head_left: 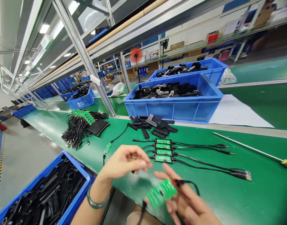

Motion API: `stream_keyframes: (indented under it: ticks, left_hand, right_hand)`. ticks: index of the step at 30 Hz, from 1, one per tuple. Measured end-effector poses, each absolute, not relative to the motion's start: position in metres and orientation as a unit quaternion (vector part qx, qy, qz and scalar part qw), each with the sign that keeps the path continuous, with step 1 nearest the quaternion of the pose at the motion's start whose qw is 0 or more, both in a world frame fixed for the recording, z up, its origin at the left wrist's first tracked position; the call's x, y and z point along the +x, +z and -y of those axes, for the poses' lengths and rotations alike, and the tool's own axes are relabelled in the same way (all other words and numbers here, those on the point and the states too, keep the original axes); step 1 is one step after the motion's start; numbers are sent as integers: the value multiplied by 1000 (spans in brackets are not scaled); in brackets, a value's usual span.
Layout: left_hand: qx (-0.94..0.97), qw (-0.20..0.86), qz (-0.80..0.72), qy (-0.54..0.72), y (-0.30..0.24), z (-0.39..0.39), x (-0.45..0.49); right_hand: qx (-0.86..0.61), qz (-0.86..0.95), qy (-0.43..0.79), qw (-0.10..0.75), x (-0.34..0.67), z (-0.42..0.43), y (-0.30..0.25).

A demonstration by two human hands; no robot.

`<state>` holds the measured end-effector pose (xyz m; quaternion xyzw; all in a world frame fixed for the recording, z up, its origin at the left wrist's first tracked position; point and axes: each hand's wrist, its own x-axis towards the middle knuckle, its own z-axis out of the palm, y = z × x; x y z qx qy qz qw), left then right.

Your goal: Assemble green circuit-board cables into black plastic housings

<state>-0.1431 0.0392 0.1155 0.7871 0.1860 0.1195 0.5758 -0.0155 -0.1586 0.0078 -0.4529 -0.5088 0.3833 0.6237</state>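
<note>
In my right hand [187, 200] is a green circuit board [162, 193] with black cables at both ends, slightly blurred. My left hand [128, 161], wearing a green bangle [96, 201] at the wrist, hovers to the left of the board. Its fingers are loosely curled and apart, with no clear grip on anything. Just beyond both hands, several boards set in black casings [164, 152] lie in a row, their cables stretching right. A single board with a cable [107, 148] lies left of my left hand.
Black casing pieces [155, 125] are piled before a blue bin [173, 107] of dark parts. Bundled cabled boards [81, 125] lie at the left. A blue crate [87, 179] of black parts stands lower left. A long screwdriver [248, 147] lies at right.
</note>
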Motion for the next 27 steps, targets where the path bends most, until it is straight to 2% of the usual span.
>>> stream_keyframes:
  ticks: [3,4,9,14,18,20,21,24,25,27]
  left_hand:
    - [934,214,-231,169,84,-71,-106]
    - [941,178,-236,164,72,-86,-94]
    - [958,146,-208,130,30,-136,-51]
    - [940,178,-225,186,34,-134,-47]
    - [896,230,-277,259,43,-98,-71]
    - [865,301,-290,277,45,-69,-86]
    - [834,372,-293,283,45,-53,-93]
    - [564,721,-298,271,41,-11,-110]
    - [461,798,-298,250,40,0,-115]
    - [333,867,-306,208,35,19,-121]
  right_hand:
    - [-481,399,357,694,-9,161,-2]
    - [-494,380,348,701,-6,162,-2]
    - [-585,420,286,632,15,172,2]
    - [-635,578,42,510,22,179,2]
    - [-610,671,-50,419,16,182,-4]
    - [-602,692,-57,395,13,181,-5]
    - [-594,702,-50,390,12,181,-5]
    - [-566,718,-8,405,13,177,0]
    - [-558,716,11,418,14,176,2]
    - [-563,690,54,452,16,175,5]
